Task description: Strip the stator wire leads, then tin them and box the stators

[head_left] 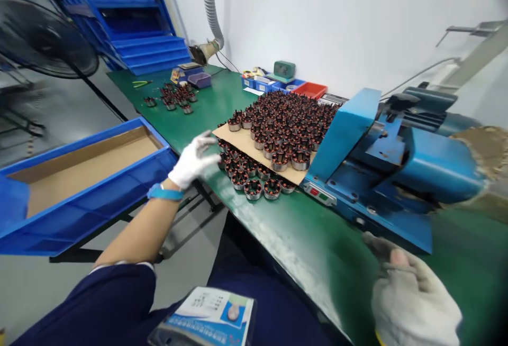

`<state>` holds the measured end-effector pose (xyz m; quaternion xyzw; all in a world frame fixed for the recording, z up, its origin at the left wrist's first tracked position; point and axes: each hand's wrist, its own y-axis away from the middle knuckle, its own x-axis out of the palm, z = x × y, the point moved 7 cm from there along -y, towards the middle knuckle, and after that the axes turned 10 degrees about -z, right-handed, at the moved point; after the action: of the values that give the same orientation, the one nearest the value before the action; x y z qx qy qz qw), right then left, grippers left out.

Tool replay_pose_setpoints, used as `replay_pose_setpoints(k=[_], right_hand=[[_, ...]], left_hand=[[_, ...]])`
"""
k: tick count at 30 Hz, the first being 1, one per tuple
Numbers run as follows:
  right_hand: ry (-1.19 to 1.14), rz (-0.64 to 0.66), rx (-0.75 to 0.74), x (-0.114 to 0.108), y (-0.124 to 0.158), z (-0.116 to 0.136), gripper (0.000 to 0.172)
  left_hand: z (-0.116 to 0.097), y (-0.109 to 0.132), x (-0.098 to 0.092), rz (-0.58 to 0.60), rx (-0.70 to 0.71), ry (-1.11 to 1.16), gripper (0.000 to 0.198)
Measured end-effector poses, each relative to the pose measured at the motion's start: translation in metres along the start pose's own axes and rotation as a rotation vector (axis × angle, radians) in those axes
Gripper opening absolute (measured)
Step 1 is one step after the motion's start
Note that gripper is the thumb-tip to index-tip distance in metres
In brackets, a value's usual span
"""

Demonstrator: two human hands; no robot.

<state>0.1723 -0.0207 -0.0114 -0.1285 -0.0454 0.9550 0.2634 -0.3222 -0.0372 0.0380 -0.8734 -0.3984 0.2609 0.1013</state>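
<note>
My left hand (194, 160), in a white glove with a blue band at the wrist, hovers at the left edge of the stacked motor stators. Its fingers are apart and nothing shows in them. The stators (280, 160) have copper windings and silver rims. Many stand on a brown cardboard sheet (242, 139), with another layer (253, 189) of them underneath. My right hand (413, 293), in a white glove with greyed fingertips and a bare thumb tip, is by the front base of the blue belt-grinder-like machine (357, 176). Its fingers stretch forward, holding nothing visible.
A long blue bin (159, 139) lined with cardboard stands left of the green table (293, 240). Farther back are loose stators (174, 96), green-handled pliers (141, 83), a purple tray (199, 80) and a red tray (310, 90). A fan (47, 39) stands far left.
</note>
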Motion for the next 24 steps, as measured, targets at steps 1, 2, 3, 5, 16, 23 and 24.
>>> replay_pose_setpoints(k=[1,2,3,5,16,23,24], right_hand=[[0.008,-0.026,0.038,0.001,0.002,0.001,0.034],[0.008,-0.036,0.065,0.002,0.004,0.001,0.032],[0.005,-0.027,0.074,0.004,0.005,0.003,0.030],[-0.006,0.016,0.045,0.007,0.006,0.008,0.028],[0.034,0.731,-0.182,0.054,0.031,0.021,0.044],[-0.343,0.449,-0.332,0.030,0.008,0.036,0.024],[-0.361,0.427,-0.346,0.026,0.005,0.037,0.023]], left_hand=[[-0.015,0.022,0.017,0.151,0.173,-0.116,0.058],[-0.025,0.045,0.033,0.263,0.329,-0.222,0.059],[-0.034,0.065,0.045,0.321,0.464,-0.288,0.063],[-0.041,0.095,0.067,0.361,0.617,-0.395,0.061],[-0.126,0.192,0.121,0.600,0.779,-0.072,0.019],[-0.178,0.199,0.164,0.886,0.825,0.170,0.024],[-0.184,0.198,0.165,0.904,0.834,0.200,0.025]])
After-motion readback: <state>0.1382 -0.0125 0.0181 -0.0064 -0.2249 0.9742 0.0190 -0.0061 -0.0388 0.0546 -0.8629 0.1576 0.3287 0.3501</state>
